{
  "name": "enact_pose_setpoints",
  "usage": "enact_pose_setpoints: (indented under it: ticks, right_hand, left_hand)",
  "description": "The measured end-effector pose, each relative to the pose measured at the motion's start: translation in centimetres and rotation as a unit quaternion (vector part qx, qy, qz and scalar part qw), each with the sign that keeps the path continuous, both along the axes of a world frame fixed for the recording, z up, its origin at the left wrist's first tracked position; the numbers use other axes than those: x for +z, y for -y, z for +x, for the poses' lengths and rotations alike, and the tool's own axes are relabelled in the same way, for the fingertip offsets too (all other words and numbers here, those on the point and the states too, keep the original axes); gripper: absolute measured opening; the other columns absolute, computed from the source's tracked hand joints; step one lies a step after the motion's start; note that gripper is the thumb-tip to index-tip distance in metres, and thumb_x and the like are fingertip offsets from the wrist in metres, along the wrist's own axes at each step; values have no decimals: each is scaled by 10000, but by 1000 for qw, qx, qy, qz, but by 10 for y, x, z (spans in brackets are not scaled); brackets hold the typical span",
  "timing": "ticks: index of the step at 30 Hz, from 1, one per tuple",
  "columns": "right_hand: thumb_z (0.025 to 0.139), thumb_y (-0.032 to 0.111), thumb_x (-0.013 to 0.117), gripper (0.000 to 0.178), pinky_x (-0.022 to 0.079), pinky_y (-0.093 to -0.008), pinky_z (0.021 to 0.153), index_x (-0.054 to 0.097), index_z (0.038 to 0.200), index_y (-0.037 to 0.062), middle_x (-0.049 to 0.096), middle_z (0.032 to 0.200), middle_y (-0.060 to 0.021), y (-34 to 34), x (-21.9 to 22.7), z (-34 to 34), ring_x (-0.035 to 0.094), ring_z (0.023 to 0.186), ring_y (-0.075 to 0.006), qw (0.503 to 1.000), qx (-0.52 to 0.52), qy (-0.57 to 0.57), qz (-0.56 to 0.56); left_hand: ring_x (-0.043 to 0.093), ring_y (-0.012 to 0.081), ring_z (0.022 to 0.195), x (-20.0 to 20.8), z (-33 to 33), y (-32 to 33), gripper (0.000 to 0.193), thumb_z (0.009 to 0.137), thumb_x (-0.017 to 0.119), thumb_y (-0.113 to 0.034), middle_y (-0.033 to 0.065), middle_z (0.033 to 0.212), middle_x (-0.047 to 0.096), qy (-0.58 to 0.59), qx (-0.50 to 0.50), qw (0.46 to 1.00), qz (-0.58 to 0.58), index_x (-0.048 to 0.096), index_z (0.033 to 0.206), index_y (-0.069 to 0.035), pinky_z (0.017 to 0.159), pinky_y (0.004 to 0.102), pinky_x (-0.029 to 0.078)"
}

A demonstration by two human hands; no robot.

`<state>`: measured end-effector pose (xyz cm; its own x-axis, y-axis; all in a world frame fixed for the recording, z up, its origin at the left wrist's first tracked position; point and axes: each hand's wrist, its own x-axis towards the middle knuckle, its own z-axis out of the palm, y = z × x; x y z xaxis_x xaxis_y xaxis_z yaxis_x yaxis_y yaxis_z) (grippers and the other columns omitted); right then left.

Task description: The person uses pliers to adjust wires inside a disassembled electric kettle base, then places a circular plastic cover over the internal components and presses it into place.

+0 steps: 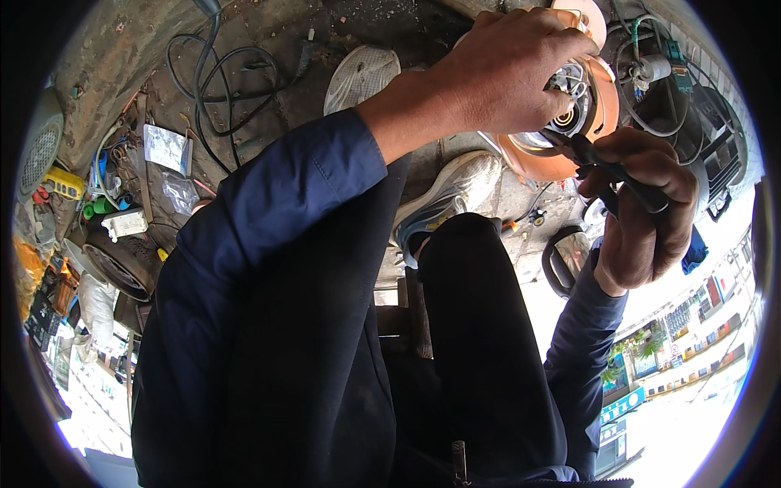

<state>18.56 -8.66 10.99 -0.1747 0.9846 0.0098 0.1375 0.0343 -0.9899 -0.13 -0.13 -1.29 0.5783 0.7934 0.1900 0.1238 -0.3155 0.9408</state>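
A dirty paved floor (277,24) spreads across the upper half of the frame. Black trousers (488,325) fill the lower middle, the knees bent and apart. A navy left sleeve (277,187) slants from lower left towards the top centre; a navy right sleeve (582,350) rises at lower right.

The round orange housing (604,102) sits at upper right, its open face showing metal works (564,116) inside. The left hand (508,73) reaches over it from the left, fingers curled around its opening and gripping there; exactly which inner part they pinch cannot be told. Below and to the right, the right hand (651,203) is closed around black-handled pliers (626,175), whose tip reaches the housing's lower edge. Whether the tip bites on anything is hidden.

Black cable (200,77) lies in loose loops at upper left. Two pale shoes show, one (358,77) at top centre and the other (460,191) near the middle. A dark round casing (118,264) leans at the left, with a silver sachet (167,149) above it. Smaller pieces follow: a white box (126,224) and a yellow block (65,183) at left, and a wired metal cylinder (652,68) at upper right.
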Motion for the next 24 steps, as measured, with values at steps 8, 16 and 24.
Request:
enact_pose_setpoints:
  ticks: [8,16,24]
  right_hand:
    - [861,-22,442,346,518,-268,597,594,1170,-63,727,1117,-345,14,-14,-22,601,647,-177,981,-183,9,67]
    - [779,-22,448,419,451,-219,521,634,1143,-115,763,1029,-332,18,-26,-39,534,505,-156,911,-398,19,104]
    - [794,-10,467,409,442,-216,522,674,1135,-101,784,1010,-300,18,-25,-50,552,495,-159,858,-503,39,91]
  left_hand:
    - [480,488,1486,2,-1,1,684,902,741,-77,330,1575,495,-6,2,1000,-1,517,1533,66,1252,514,381]
    - [515,482,1457,5,0,1,664,894,743,-63,336,1529,539,15,7,1000,-3,537,1510,69,1236,498,411]
    - [534,477,1441,5,2,0,637,880,750,-72,331,1508,565,20,8,1000,-13,569,1477,60,1227,492,426]
